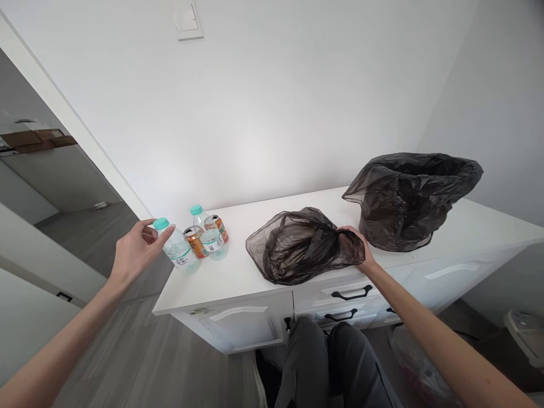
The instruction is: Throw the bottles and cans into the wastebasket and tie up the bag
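Observation:
My left hand (138,249) is at the neck of a clear plastic bottle (182,258) with a teal cap, its thumb and fingers closed about the neck. The bottle stands upright near the left end of the white cabinet top. Beside it are two orange drink cans (196,242) and a second teal-capped bottle (215,245). My right hand (359,249) grips the gathered part of a thin black plastic bag (297,249), which lies spread on the cabinet top; the bag partly covers the fingers.
Another black bag (402,209), standing with its mouth open, is on the right of the white cabinet (242,272). Drawers with black handles (352,293) face me, close to my knees. A white wall rises behind, and a doorway opens on the left.

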`<state>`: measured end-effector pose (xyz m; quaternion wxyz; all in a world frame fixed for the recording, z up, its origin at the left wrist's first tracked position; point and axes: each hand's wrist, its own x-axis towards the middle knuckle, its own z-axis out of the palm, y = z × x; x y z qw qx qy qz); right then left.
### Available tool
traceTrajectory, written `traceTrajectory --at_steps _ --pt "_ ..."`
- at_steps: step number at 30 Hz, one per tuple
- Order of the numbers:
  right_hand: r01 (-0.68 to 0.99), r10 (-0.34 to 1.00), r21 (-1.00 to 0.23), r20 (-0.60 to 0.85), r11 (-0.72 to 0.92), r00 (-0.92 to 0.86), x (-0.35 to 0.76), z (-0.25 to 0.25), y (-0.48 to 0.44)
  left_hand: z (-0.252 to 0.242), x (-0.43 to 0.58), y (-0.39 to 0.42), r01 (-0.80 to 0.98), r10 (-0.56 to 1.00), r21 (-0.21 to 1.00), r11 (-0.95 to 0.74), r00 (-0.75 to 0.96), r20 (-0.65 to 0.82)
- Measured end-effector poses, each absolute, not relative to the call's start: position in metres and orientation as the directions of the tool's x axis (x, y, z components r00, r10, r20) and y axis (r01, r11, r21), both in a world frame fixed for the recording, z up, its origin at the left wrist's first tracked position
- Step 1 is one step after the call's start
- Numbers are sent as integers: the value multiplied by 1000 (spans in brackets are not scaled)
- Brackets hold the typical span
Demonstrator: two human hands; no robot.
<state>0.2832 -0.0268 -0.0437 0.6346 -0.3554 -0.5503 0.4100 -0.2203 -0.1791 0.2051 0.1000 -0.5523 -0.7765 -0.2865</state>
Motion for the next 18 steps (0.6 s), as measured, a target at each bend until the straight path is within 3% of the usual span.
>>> traceTrajectory --at_steps 8,11,15,18 --pt "-129 894 -884 441 449 81 282 -42 -29 212 -217 -195 899 806 354 258 -403 433" --pt "-138 891 -880 446 454 86 281 -39 -32 218 -206 -204 911 770 343 229 -385 509" --pt "-132 897 -887 434 442 85 281 -37 -46 221 -175 -219 965 675 204 166 -262 690" --pt "-108 908 -902 418 419 27 280 -35 -67 218 -144 -226 996 712 27 -83 40 701"
